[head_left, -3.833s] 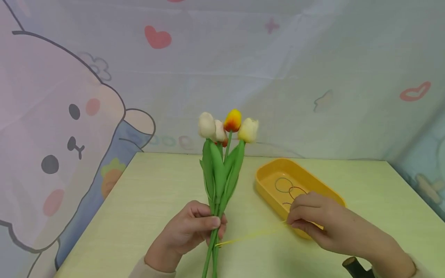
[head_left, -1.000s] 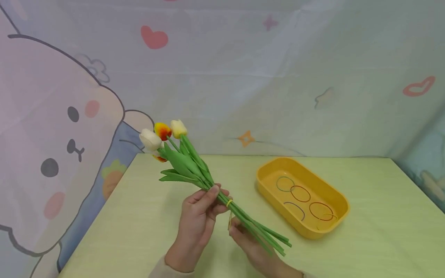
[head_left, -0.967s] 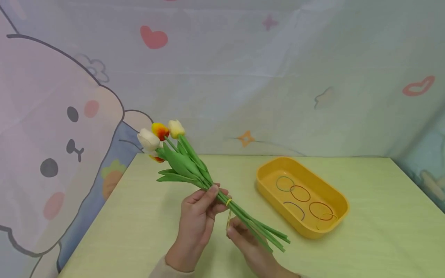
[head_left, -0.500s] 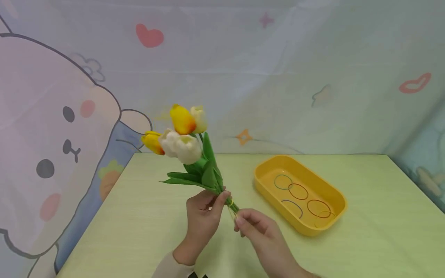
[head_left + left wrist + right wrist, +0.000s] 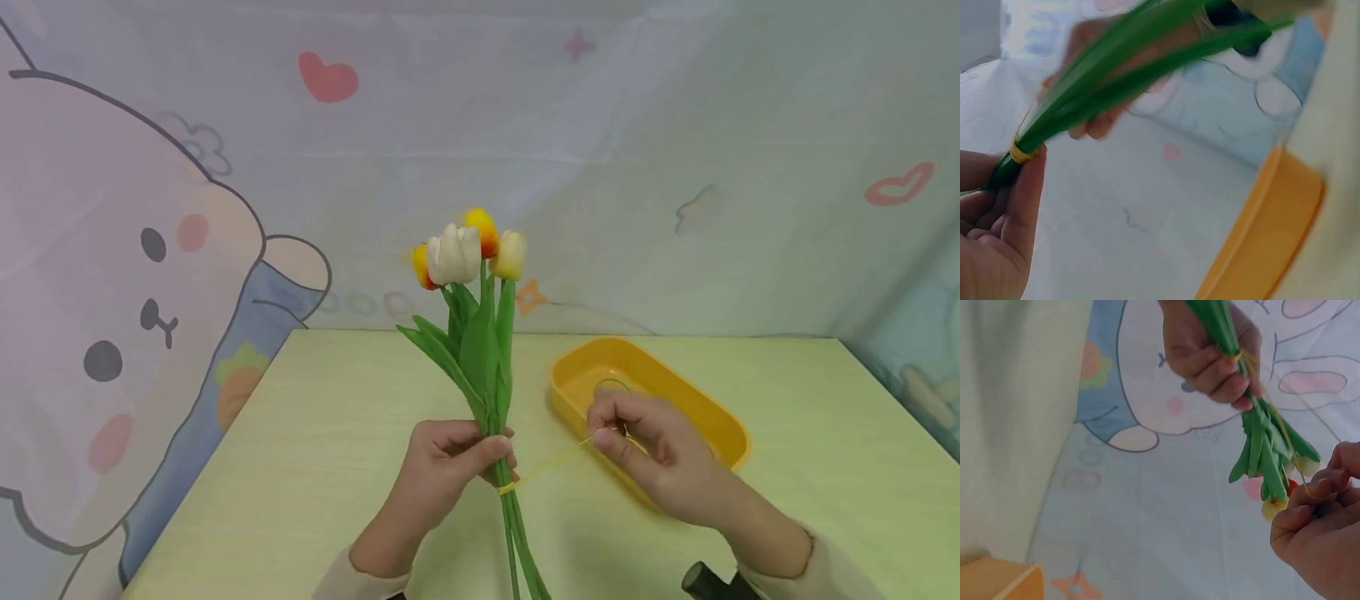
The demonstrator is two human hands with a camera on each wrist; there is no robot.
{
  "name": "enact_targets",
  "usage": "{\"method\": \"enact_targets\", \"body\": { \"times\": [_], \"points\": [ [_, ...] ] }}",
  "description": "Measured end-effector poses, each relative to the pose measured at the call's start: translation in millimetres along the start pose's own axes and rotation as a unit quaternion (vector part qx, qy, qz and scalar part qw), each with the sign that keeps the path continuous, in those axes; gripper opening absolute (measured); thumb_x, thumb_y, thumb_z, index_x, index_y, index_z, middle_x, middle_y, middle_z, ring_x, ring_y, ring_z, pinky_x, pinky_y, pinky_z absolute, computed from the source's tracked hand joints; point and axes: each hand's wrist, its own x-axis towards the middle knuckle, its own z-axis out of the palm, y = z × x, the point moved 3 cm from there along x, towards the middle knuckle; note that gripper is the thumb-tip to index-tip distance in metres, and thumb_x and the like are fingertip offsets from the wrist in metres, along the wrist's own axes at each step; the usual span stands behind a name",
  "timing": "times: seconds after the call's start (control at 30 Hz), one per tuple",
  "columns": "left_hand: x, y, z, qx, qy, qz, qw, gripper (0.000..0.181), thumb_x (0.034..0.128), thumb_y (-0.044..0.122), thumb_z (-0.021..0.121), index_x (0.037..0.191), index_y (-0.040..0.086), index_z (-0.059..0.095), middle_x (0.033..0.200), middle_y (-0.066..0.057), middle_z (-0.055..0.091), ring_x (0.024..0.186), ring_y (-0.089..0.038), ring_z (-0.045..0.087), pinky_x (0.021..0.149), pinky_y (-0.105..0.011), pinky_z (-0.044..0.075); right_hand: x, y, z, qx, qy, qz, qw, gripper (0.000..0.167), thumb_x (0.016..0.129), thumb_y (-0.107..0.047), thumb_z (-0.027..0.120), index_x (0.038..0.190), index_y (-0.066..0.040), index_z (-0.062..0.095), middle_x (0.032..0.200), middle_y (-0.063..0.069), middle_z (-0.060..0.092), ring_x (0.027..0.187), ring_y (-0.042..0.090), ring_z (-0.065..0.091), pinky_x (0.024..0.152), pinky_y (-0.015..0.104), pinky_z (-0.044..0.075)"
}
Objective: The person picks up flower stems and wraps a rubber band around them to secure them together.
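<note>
In the head view, my left hand [image 5: 453,471] grips a bunch of artificial tulips [image 5: 480,350] by the stems, blooms upward in white, pale yellow and yellow-orange. Just below the fingers a yellow rubber band [image 5: 507,488] is wound around the stems. One loop of it stretches to the right, where my right hand [image 5: 660,454] holds its end in curled fingers. In the right wrist view that stretched rubber band [image 5: 1285,434] runs from the stems to the fingers. The left wrist view shows the wound band [image 5: 1021,153] right beside my left thumb and fingers.
A yellow tray [image 5: 720,417] stands on the table [image 5: 300,467] behind my right hand, which covers most of its inside. A green rubber band [image 5: 613,382] shows in it. A printed cloth [image 5: 480,125] hangs behind the table.
The bunch has swung from leaning left to nearly upright. My right hand, earlier close to the stems, has moved right and up, stretching the rubber band out from them.
</note>
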Motion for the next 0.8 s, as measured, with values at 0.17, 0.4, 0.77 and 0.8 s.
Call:
{"method": "enact_targets", "body": {
  "times": [0.17,0.4,0.77,0.8],
  "points": [
    [-2.9,9.0,2.6,-0.15,-0.044,-0.026,0.9873,0.021,0.0943,0.001,0.054,0.094,0.006,0.074,0.079,0.003,0.07,0.07,-0.008,0.068,0.063,-0.02,0.057,-6.7,12.5,-0.6,-0.015,-0.013,-0.064,0.9978,0.012,0.096,0.003,0.052,0.087,-0.005,0.05,0.075,0.001,0.043,0.07,0.012,0.042,0.059,0.024,0.039],
    [-4.2,4.4,6.9,-0.238,0.022,-0.076,0.9679,0.025,0.0992,0.006,0.05,0.093,0.012,0.074,0.083,0.002,0.072,0.078,-0.01,0.071,0.065,-0.017,0.057,-23.6,52.0,45.1,-0.016,0.04,-0.061,0.9972,0.008,0.097,0.0,0.053,0.089,-0.003,0.052,0.077,0.004,0.049,0.071,0.013,0.046,0.062,0.025,0.044],
    [-4.1,-10.2,10.0,-0.167,0.278,-0.067,0.9436,0.019,0.0941,0.0,0.058,0.082,0.006,0.071,0.076,-0.005,0.071,0.073,-0.014,0.072,0.072,-0.029,0.059,-27.2,57.6,113.4,0.221,0.194,0.168,0.941,0.012,0.1,-0.001,0.046,0.094,-0.008,0.054,0.078,-0.004,0.049,0.071,0.013,0.043,0.064,0.022,0.041],
    [-3.9,-11.8,10.2,-0.154,0.283,-0.055,0.945,0.018,0.0936,0.0,0.059,0.082,0.007,0.071,0.076,-0.005,0.071,0.073,-0.015,0.072,0.072,-0.03,0.059,-27.9,57.7,119.0,0.266,0.21,0.199,0.9197,0.012,0.101,-0.005,0.045,0.096,-0.011,0.054,0.082,-0.006,0.051,0.076,0.012,0.045,0.07,0.022,0.041]
  ]
}}
